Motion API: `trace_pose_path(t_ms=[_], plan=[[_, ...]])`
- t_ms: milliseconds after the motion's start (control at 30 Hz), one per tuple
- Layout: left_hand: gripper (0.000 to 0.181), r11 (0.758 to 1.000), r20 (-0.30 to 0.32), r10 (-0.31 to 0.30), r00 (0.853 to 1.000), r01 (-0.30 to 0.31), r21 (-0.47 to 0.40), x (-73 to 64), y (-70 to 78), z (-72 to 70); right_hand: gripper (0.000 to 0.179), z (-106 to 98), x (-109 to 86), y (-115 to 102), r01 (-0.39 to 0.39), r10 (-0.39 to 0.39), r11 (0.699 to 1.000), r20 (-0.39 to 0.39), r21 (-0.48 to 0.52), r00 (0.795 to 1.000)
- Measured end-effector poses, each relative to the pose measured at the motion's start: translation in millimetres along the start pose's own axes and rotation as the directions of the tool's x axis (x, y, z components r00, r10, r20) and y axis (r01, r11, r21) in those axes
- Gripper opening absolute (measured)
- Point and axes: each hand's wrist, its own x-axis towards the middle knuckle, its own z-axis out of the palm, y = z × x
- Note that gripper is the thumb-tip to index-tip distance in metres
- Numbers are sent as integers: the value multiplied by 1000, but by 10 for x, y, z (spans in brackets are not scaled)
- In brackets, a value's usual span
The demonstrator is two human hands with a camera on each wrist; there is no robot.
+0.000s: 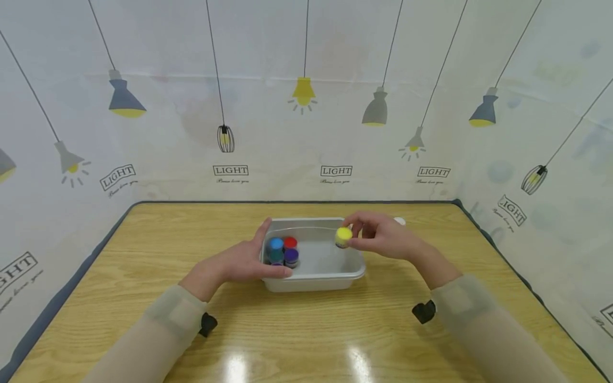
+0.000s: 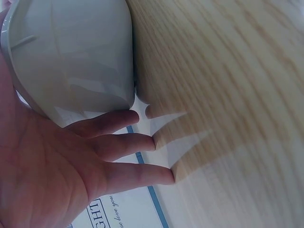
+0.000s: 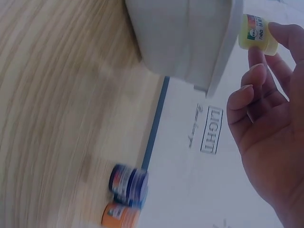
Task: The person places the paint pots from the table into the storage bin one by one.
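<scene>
"Where is the tray (image 1: pixel 306 284) obstructed?"
"On the left, by clustered jars (image 1: pixel 278 253) and the left hand (image 1: pixel 241 260); far right, by the right hand (image 1: pixel 383 238) and its yellow-lidded jar (image 1: pixel 343 235)."
"Where can passage be found?"
"Through its middle."

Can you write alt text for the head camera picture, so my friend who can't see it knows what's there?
A person's right grip holds a yellow-lidded jar over a white tray on a wooden table. Their left grip touches the tray's left end, near other jars with coloured lids inside. Behind, a pale backdrop shows hanging lamps.
</scene>
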Motion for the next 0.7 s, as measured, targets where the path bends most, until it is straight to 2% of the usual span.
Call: trace_pose_path(t_ms=[233, 400, 700], plan=[[143, 1000, 1, -5, 1000, 5, 8, -5, 12, -7, 32, 226, 203, -131, 11, -9, 1000, 91, -17, 996], [143, 1000, 4, -15, 1000, 15, 12, -17, 27, -17, 31, 375, 345, -203, 47, -40, 998, 124, -52, 991], [143, 1000, 8, -16, 1000, 16, 21, -21, 28, -16, 28, 631, 525, -252, 66, -65, 998, 159, -2, 985]])
